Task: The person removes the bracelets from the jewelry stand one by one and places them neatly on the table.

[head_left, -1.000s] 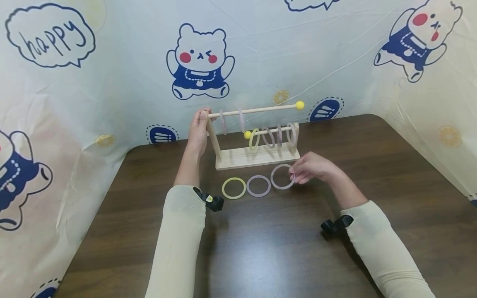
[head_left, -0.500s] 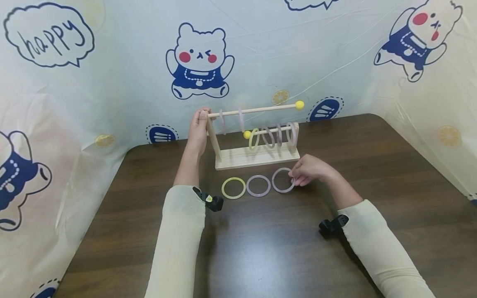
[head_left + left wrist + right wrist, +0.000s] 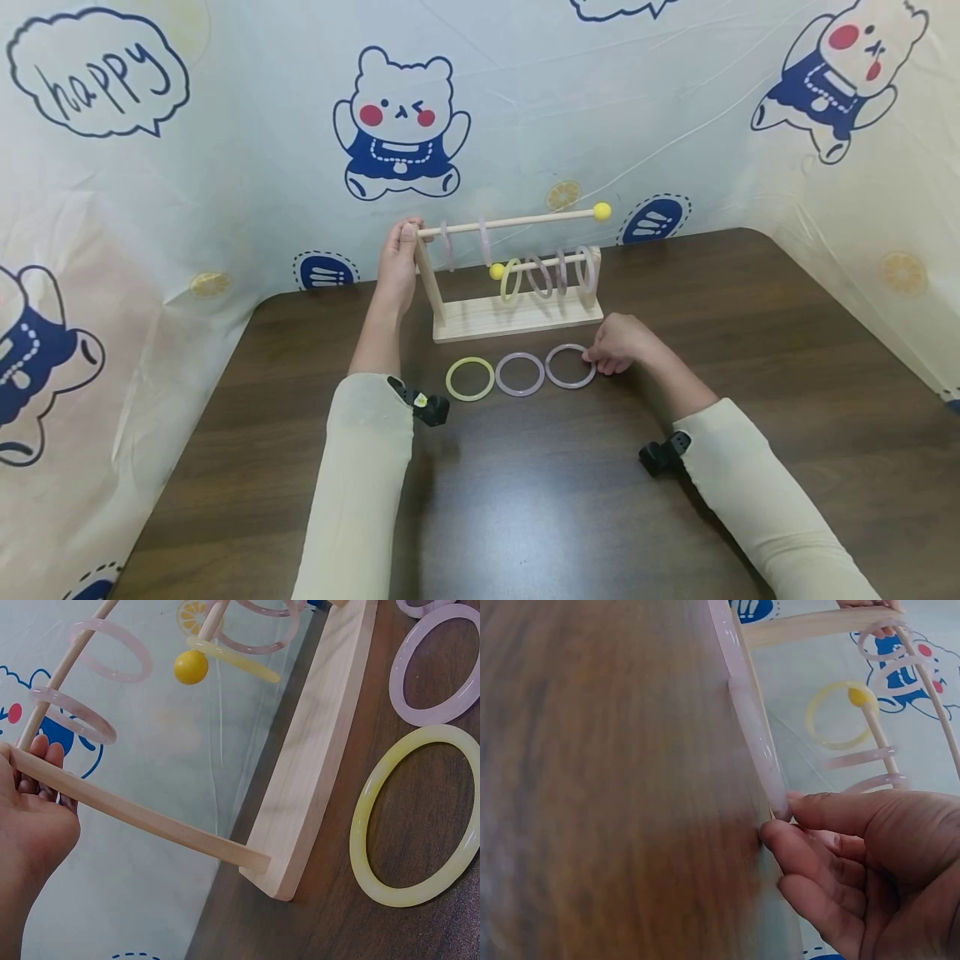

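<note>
Newly lowered from its tilt a second ago, the rightmost lilac ring point(image 3: 757, 739) appears flat on the counter point(image 3: 517, 475), seemingly ending a row with the middle lilac ring point(image 3: 426, 717) and yellow ring point(image 3: 358, 830) towards 9 o'clock; the right hand point(image 3: 619, 342) pinches its 3 o'clock rim, hiding part of it; at 11 o'clock, the left hand point(image 3: 398, 260) grips the left upright point(image 3: 142, 812) of the wooden ring rack point(image 3: 517, 319); the left wrist view crops that hand; whether the lilac rings touch is unclear.
</note>
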Tool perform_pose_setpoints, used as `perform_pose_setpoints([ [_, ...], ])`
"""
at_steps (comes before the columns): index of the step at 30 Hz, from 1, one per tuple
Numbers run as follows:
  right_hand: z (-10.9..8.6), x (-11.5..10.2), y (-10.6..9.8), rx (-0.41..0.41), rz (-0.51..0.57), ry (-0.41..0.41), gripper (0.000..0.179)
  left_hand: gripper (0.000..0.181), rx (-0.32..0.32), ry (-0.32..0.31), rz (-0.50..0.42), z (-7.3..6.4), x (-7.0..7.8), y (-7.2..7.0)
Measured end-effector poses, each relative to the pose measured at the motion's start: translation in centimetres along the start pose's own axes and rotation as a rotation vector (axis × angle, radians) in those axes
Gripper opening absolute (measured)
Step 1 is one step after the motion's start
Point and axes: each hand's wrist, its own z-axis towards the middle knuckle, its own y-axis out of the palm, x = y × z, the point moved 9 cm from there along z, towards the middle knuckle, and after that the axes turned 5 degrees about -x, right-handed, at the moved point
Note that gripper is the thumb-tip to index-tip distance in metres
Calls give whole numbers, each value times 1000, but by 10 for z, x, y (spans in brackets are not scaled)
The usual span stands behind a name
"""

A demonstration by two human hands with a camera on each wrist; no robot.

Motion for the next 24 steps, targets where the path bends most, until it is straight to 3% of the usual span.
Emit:
perform_pose_setpoints([
  [24,2,2,-6,47,-75,19,26,44,12,-2,-17,1,0,-1],
])
